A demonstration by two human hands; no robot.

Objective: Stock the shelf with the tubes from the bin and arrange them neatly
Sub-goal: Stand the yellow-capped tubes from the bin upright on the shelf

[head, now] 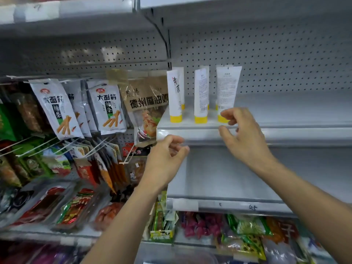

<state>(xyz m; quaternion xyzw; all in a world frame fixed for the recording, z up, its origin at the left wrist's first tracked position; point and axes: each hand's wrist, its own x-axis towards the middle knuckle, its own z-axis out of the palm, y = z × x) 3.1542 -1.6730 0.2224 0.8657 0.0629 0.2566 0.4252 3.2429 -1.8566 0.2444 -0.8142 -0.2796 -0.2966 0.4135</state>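
Note:
Several white tubes with yellow caps stand cap-down on the grey shelf (285, 111): a left tube (174, 96), a middle tube (201, 96) and a right tube (226, 86), with more tubes behind them. My right hand (242, 134) hovers just in front of the right tube's cap, fingers loosely curled, holding nothing. My left hand (167, 157) is lower, at the shelf's front edge strip, with relaxed curled fingers and nothing in it. The bin is out of view.
Hanging snack packets (57, 109) fill the rack at left, and a brown bag (146, 103) hangs beside the tubes. An empty grey shelf (228, 178) lies below, and packaged goods (238, 231) sit on the lowest level. The tube shelf extends bare to the right.

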